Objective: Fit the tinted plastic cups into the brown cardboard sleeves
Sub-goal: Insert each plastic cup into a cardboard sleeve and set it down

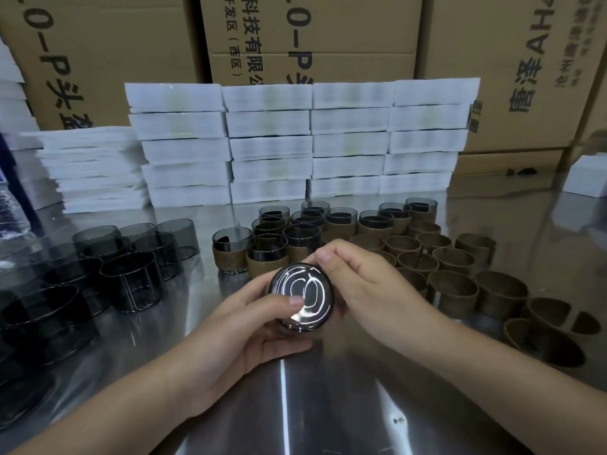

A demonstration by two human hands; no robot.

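A: Where's the tinted cup (300, 292)?
B: Centre, lifted off the worktop (328, 405) and tipped so its glossy base faces the camera. Both hands are on it.
A: Grip, left hand (249, 320)?
B: Curled round the near side from below, thumb pressed flat on the base. Reads as bracing the cup so it can be pushed.
A: Right hand (361, 280)?
B: Grip wrapped over the far side, thumb at the upper edge. Cannot tell whether a sleeve sits under those fingers; it's hidden.
A: Step?
B: My guess is seating the cup into a sleeve, base-up so the thumb can drive it home.
A: Layout?
B: Bare cups (131, 274) bunched on the left, empty sleeves (453, 287) on the right, sleeved cups (262, 257) just behind the hands. Stock on each side and the done pile in the middle, so a short reach either way, I'd say.
A: Progress?
B: About a dozen done, plenty of both left. Part-way.
A: Background?
B: White boxes (269, 142) stacked in rows at the back of the worktop, printed cartons (312, 37) behind them.
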